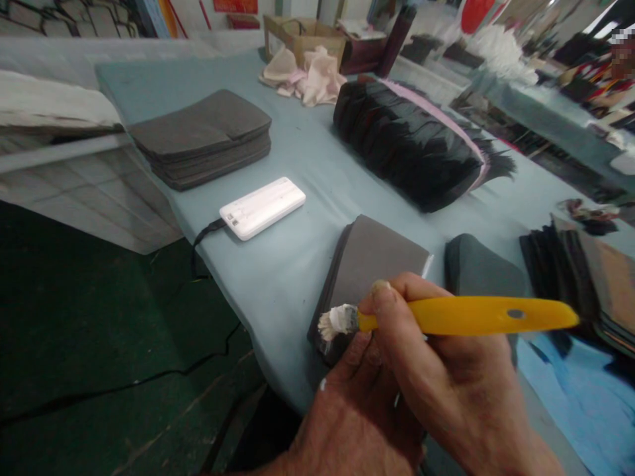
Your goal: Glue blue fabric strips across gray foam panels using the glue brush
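Note:
My right hand is closed around a yellow-handled brush, thumb and fingers pinching it near the bristles. White paste coats the bristles, which touch or hover just over the near left corner of a stack of dark grey pieces. Below and partly behind my right hand, my left hand lies at the near edge of that stack, its fingers bent against it. What those fingers hold, if anything, is hidden. A white smear shows on my left hand.
On the blue-covered table lie a white power bank with a black cable, another grey stack, a black bundle with a pink band, a dark grey pad and dark pieces at right. A cardboard box stands behind.

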`<action>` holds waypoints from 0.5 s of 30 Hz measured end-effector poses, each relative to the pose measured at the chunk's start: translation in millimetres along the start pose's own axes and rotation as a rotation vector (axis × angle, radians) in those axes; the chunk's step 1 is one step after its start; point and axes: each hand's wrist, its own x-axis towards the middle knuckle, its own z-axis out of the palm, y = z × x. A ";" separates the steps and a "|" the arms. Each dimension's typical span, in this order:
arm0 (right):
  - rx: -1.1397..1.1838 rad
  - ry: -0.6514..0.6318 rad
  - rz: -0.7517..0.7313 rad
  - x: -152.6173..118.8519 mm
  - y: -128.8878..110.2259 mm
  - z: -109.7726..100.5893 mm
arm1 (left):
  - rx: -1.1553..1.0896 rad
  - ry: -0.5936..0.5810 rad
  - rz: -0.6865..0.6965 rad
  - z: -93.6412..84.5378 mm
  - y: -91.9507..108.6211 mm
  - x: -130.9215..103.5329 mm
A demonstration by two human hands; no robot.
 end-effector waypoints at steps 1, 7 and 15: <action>-0.020 0.022 -0.020 3.1 1.6 0.4 | 0.022 0.033 -0.004 0.1 -1.5 0.7; -0.033 0.085 -0.033 19.7 10.9 0.9 | 0.020 0.202 -0.042 6.9 -5.1 1.7; -0.012 0.157 -0.013 48.2 29.3 -0.6 | 0.123 0.280 -0.044 23.6 -3.4 -9.3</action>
